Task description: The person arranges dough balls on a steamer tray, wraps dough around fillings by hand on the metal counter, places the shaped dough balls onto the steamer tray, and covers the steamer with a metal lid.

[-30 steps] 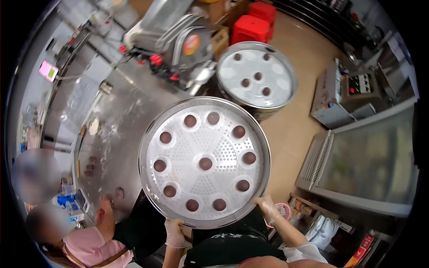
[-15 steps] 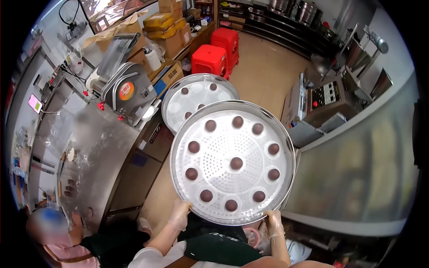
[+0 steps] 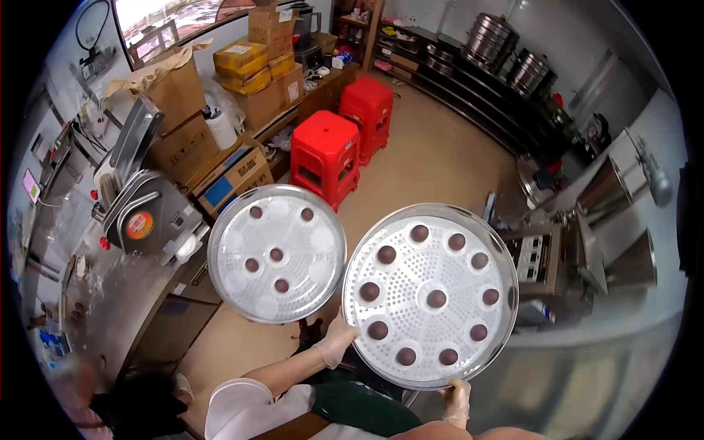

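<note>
Fingers of your left hand [image 3: 337, 345] curl closed on the near left rim of a round metal tray [image 3: 414, 314], with the thumb over the edge. Your right hand [image 3: 457, 402] grips the near rim further right, its fingers bent in closely; how far they reach underneath cannot be seen. Both hands wear thin clear gloves. You hold the tray out in front of your body, slightly right of centre. Its perforated base carries eleven round brown balls [image 3: 436, 298], each on a pale paper: ten in a ring, one in the middle.

Just left of it is a second tray [image 3: 308, 284] with five similar balls, spread out among pale papers. You cannot tell whether the rims touch.

Beyond stand two red stools [image 3: 325, 150] on a tan floor [image 3: 433, 147]. To your left, a metal counter [image 3: 143, 286] bears a machine [image 3: 150, 213] with an orange sticker, and cardboard boxes [image 3: 172, 88] are stacked behind. Another person [image 3: 132, 403] is at the lower left. Far ahead, shiny steamers [image 3: 490, 40] sit on a black shelf [image 3: 469, 88].
</note>
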Demonstrator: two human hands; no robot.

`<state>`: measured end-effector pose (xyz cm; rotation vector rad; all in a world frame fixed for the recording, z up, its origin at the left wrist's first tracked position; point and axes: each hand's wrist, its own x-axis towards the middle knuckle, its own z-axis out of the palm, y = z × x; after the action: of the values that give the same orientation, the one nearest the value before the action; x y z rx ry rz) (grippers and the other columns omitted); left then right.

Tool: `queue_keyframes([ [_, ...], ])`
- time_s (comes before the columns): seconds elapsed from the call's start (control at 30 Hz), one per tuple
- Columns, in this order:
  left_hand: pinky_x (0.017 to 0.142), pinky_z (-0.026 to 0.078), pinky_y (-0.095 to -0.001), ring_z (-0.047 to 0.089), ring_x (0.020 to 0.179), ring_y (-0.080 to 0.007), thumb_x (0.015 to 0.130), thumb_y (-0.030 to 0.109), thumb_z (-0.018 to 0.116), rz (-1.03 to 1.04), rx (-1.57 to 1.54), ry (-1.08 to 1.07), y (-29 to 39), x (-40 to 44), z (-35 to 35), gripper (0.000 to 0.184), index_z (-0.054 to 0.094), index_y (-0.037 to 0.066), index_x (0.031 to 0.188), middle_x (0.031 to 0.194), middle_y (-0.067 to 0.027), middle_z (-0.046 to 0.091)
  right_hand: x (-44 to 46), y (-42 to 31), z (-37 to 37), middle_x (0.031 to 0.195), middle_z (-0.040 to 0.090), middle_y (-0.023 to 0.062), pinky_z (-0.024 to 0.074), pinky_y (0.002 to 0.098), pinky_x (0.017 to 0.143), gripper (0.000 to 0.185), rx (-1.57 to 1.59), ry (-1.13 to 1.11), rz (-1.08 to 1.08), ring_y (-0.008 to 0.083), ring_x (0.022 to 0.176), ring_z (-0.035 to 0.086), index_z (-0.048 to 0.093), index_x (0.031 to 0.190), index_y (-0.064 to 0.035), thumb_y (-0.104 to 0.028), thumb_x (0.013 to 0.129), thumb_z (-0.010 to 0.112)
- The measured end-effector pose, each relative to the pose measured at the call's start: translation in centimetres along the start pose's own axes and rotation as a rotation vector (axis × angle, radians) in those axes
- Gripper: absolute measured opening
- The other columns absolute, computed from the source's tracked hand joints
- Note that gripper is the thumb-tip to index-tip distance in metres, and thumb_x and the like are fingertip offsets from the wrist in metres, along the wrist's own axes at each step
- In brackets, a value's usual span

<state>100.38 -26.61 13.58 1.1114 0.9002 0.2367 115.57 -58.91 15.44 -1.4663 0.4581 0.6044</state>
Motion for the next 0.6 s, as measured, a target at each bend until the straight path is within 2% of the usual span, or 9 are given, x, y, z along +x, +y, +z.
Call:
queue_keyframes([
  [0.07,0.091,0.047,-0.0277,0.057,0.114,-0.0193,0.074,-0.008,0.052,-0.009,0.095,0.029,3.6,3.8,2.7,0.067,0.042,-0.004,0.140,0.128,-0.0131,0.060,5.5,-2.6,1.3,0.093,0.067,0.0161,0.0581,0.0377,0.060,0.034,0.000,-0.006,0.003,0.0285,0.073,0.066,0.060,0.105,0.0108,0.000,0.074,0.051],
  [0.1,0.090,0.047,-0.0270,0.058,0.111,-0.0178,0.074,-0.007,0.053,0.017,-0.045,0.025,3.3,6.5,4.0,0.066,0.042,-0.005,0.139,0.124,-0.0127,0.061,9.2,-4.1,0.6,0.101,0.066,0.0168,0.0598,0.0387,0.062,0.041,-0.072,-0.082,0.031,0.0302,0.078,0.067,0.059,0.112,0.0106,0.001,0.073,0.051],
  [0.2,0.089,0.048,-0.0274,0.059,0.108,-0.0171,0.074,-0.008,0.054,0.002,-0.135,0.108,6.3,12.5,7.2,0.068,0.041,-0.005,0.140,0.121,-0.0123,0.062,18.2,-9.4,4.2,0.106,0.065,0.0161,0.0596,0.0387,0.066,0.043,-0.122,-0.141,0.030,0.0293,0.086,0.067,0.059,0.115,0.0086,-0.001,0.074,0.054],
  [0.3,0.085,0.051,-0.0280,0.062,0.104,-0.0190,0.073,-0.010,0.056,0.080,-0.127,0.218,6.2,19.7,8.1,0.061,0.049,-0.006,0.134,0.116,-0.0136,0.065,21.4,-16.9,12.4,0.106,0.064,0.0137,0.0581,0.0432,0.070,0.040,-0.189,-0.251,0.062,0.0297,0.094,0.066,0.059,0.114,0.0063,-0.005,0.075,0.056],
  [0.37,0.083,0.053,-0.0288,0.064,0.101,-0.0194,0.073,-0.010,0.059,0.141,-0.244,0.320,5.0,24.6,8.7,0.055,0.055,-0.007,0.128,0.114,-0.0144,0.068,27.0,-19.3,15.1,0.102,0.063,0.0109,0.0551,0.0475,0.072,0.029,-0.253,-0.292,0.108,0.0299,0.091,0.063,0.060,0.105,0.0026,-0.006,0.077,0.058],
  [0.4,0.089,0.053,-0.0335,0.067,0.107,-0.0251,0.074,0.017,0.080,0.093,-0.119,0.326,5.3,26.9,7.9,0.068,0.051,-0.001,0.132,0.117,-0.0189,0.069,31.6,-19.6,16.4,0.100,0.062,0.0102,0.0546,0.0482,0.072,0.026,-0.345,-0.281,0.123,0.0299,0.090,0.062,0.059,0.102,0.0010,-0.006,0.077,0.059],
  [0.47,0.089,0.054,-0.0343,0.069,0.107,-0.0270,0.068,0.022,0.085,-0.055,0.030,0.462,5.6,32.0,6.5,0.077,0.050,0.000,0.133,0.116,-0.0193,0.070,36.3,-21.0,21.9,0.096,0.060,0.0086,0.0541,0.0472,0.071,0.017,-0.358,-0.415,0.067,0.0276,0.084,0.061,0.059,0.095,-0.0027,-0.006,0.078,0.059],
  [0.5,0.088,0.055,-0.0354,0.069,0.107,-0.0290,0.065,0.023,0.087,-0.004,-0.089,0.494,4.3,35.1,5.5,0.083,0.049,0.001,0.135,0.116,-0.0199,0.070,39.1,-21.0,24.7,0.091,0.058,0.0076,0.0541,0.0478,0.071,0.011,-0.366,-0.441,0.044,0.0269,0.082,0.060,0.059,0.089,-0.0030,-0.005,0.079,0.059],
  [0.6,0.085,0.054,-0.0300,0.067,0.101,-0.0186,0.074,-0.004,0.067,-0.005,-0.038,0.682,8.5,40.1,2.9,0.063,0.051,-0.003,0.135,0.116,-0.0167,0.070,44.5,-21.7,34.5,0.089,0.060,0.0099,0.0545,0.0465,0.072,0.007,-0.433,-0.553,0.071,0.0276,0.084,0.061,0.059,0.086,-0.0016,-0.005,0.080,0.057],
])
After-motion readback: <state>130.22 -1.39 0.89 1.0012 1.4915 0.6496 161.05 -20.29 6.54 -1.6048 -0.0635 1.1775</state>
